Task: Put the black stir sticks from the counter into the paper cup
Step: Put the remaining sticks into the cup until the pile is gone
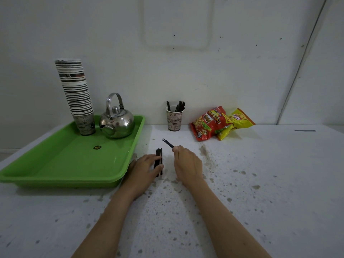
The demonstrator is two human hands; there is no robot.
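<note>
A printed paper cup stands by the back wall with several black stir sticks poking out of it. A small bundle of black stir sticks lies on the white speckled counter. My left hand rests flat on that bundle, thumb across the sticks, fingers pressing on them. Just to the right, my right hand is closed around a couple of black stir sticks, whose tips point up and left, lifted off the counter. The cup is well beyond both hands.
A green tray at the left carries a tall stack of paper cups and a steel kettle. Two snack bags lie right of the cup. The wall is close behind.
</note>
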